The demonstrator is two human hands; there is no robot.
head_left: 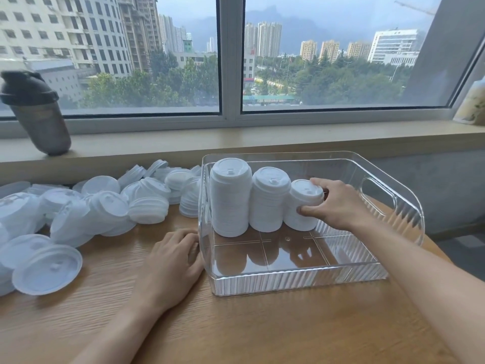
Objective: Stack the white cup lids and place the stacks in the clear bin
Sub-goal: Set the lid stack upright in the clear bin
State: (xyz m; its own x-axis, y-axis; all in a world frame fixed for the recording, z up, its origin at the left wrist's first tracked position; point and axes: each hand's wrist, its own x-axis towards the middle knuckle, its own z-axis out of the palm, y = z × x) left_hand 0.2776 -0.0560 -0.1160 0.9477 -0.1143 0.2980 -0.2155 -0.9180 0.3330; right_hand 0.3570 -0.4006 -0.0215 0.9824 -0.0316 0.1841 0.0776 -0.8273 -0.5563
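Your right hand gripped the third stack inside the bin; left hand lay flat, fingers relaxed. Next, release and stack more lids.

Three upright stacks of white cup lids stand in a row inside the clear bin, tallest leftmost; loose lids lie heaped on my desk beside it.

Right hand grips the shortest lid stack in the clear bin.
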